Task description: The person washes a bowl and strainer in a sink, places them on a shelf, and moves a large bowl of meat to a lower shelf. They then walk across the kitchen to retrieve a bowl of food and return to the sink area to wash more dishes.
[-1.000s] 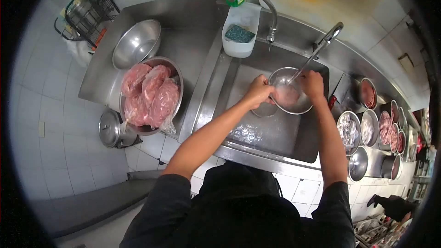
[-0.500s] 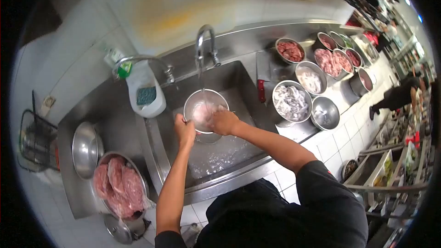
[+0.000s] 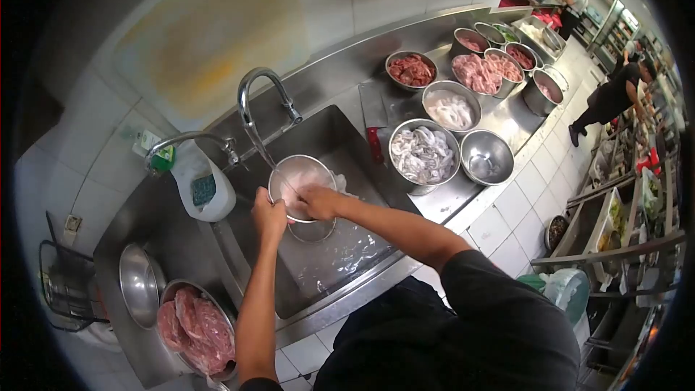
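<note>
Sink (image 3: 340, 261) view swung rightward; hands, left (image 3: 269, 215) and right (image 3: 318, 201), still grip the strainer (image 3: 297, 174).

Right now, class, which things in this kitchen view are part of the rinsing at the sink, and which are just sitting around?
In use:
- round metal strainer bowl with pale meat
- left hand on its rim
- right hand inside it
- curved steel tap, running
- steel sink

Lying about:
- steel bowl of pink raw meat
- empty steel bowl
- white tub with green sponge
- red-handled cleaver

Glossy metal strainer (image 3: 299, 177), seemingly steel sink (image 3: 340, 130)
</note>
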Demonstrator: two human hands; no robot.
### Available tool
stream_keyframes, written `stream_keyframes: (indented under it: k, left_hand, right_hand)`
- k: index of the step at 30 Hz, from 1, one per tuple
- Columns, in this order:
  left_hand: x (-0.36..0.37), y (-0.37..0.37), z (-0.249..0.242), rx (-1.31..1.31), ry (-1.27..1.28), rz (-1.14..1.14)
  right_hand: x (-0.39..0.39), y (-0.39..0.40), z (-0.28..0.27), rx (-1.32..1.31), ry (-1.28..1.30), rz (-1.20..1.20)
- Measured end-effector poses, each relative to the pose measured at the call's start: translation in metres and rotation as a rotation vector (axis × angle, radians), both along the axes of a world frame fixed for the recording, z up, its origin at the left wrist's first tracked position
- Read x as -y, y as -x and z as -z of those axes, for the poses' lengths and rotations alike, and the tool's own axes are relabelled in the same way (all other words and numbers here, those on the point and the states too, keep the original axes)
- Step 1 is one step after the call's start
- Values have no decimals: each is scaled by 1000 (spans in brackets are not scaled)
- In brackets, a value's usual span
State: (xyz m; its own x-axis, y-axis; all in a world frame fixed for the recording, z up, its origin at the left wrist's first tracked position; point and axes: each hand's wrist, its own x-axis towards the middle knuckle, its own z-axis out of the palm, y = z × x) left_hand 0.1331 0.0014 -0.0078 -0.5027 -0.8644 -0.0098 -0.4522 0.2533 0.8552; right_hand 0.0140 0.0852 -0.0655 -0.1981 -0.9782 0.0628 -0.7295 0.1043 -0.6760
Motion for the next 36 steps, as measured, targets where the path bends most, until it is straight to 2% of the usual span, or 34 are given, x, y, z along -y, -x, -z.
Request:
stream_keyframes:
  k: [1,3,4,5,6,7,8,9,10,14,16,17,19,20,23,24,26,27,28,29,31,32,33,34,35,36]
  left_hand:
    - [-2,4,-2,-50,-49,-11]
    - [2,11,-1,-30,-28,-12]
    - [5,9,3,-8,-7,-16]
    - [13,6,11,-4,-7,-16]
    - [25,3,22,21,100,5]
    - [28,3,20,48,206,21]
    - [27,0,21,51,203,10]
    - [16,-1,5,64,103,-11]
    - [9,0,-5,73,6,-28]
    - [3,10,-7,-18,-41,-49]
    - [4,11,-3,-16,18,-7]
    - [5,11,-2,-18,17,1]
    - [8,12,-6,48,31,17]
    - [9,12,-1,46,29,21]
    - [14,12,9,71,139,-1]
    - [12,13,8,72,58,17]
    - [5,20,7,69,-19,38]
    - [-1,25,8,-25,-92,30]
    - [-4,29,10,-117,-167,27]
    - [1,31,16,-114,-167,37]
    - [25,28,32,-9,32,70]
    - [35,27,39,42,137,80]
    - [24,28,10,129,36,64]
    - [26,27,16,135,37,64]
    - [28,28,24,147,108,92]
    - [29,26,29,164,179,123]
  right_hand:
    - [11,-3,6,167,60,-21]
    - [23,-7,16,267,7,-54]
    - [18,-12,-5,368,-45,-92]
    - [4,-13,-26,413,-288,-106]
    - [0,-14,-22,411,-287,-108]
    - [-3,-20,-10,314,-133,-52]
    - [-5,-24,1,221,17,0]
    - [1,-7,6,-33,-269,-139]
    - [4,-8,5,-29,-267,-142]
    - [15,-12,4,87,-64,44]
    - [16,-18,5,408,90,135]
    - [13,-19,7,406,91,143]
    - [3,-18,-3,561,-129,-66]
    - [-3,-15,-7,560,-129,-61]
    - [-16,0,-12,3,-392,-93]
    - [-10,3,2,7,-394,-94]
    - [9,8,30,79,-67,92]
    - [14,4,21,209,-7,92]
    - [18,2,15,211,-5,100]
    - [19,1,10,361,-14,17]
    - [15,-2,7,572,30,-106]
    - [11,0,5,571,33,-108]
    - [-1,0,-15,405,-194,-60]
    - [-11,0,-25,236,-421,-14]
    - [-11,4,-20,87,-463,-58]
    - [-7,7,-11,90,-463,-62]
